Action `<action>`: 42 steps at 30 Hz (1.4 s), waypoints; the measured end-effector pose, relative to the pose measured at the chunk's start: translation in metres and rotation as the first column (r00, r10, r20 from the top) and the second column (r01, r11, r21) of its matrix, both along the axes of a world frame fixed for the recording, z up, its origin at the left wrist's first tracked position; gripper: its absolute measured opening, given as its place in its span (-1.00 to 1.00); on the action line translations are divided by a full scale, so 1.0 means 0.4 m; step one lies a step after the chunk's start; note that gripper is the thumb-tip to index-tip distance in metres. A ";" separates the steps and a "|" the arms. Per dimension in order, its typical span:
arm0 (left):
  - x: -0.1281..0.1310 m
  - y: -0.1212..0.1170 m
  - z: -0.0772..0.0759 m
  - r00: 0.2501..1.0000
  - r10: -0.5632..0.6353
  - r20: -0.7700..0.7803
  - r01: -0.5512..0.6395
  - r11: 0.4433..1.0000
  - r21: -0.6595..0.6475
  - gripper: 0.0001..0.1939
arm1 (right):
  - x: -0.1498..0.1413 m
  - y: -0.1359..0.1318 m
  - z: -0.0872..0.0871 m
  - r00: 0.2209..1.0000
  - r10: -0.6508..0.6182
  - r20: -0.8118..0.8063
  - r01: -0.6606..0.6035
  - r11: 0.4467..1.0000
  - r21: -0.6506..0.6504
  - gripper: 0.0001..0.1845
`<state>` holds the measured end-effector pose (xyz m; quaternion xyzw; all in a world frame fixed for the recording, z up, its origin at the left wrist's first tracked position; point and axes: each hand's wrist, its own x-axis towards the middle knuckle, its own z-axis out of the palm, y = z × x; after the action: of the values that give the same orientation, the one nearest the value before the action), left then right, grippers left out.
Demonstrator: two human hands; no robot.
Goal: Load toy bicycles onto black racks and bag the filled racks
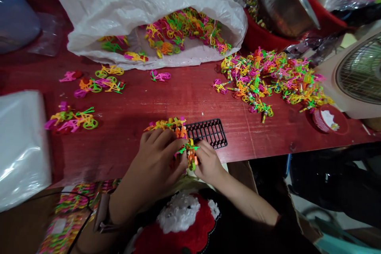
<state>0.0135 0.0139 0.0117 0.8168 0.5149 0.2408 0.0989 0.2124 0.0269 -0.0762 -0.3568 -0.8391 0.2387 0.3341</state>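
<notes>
A small plastic toy bicycle [192, 156], orange with green and yellow parts, is pinched between my hands at the table's front edge. My left hand [157, 154] is closed, its thumb and fingers against the toy's left side. From the right, my right hand [210, 162] grips the same toy with curled fingers. Just beyond them lies a black slotted rack [210, 133]. More colourful toy bicycles [166, 124] stand along its left part, partly covered by my left hand.
A white plastic sack [113, 20] spills toy pieces at the back. Right of it lies a large pile of toys [270, 75], near a small red basket [324, 121] and a fan [361, 69]. Loose toys [73, 121] and a white plastic stack [22, 143] are at left.
</notes>
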 end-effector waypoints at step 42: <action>-0.038 -0.023 0.007 0.983 0.070 0.170 -0.062 0.997 -0.056 -0.90 | 0.001 0.020 0.034 0.997 0.043 0.057 -0.036 0.992 -0.121 -0.77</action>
<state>-0.0019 0.0049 0.0146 0.7727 0.5372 0.3002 0.1555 0.2129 0.0350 -0.0628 -0.3666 -0.8397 0.2844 0.2821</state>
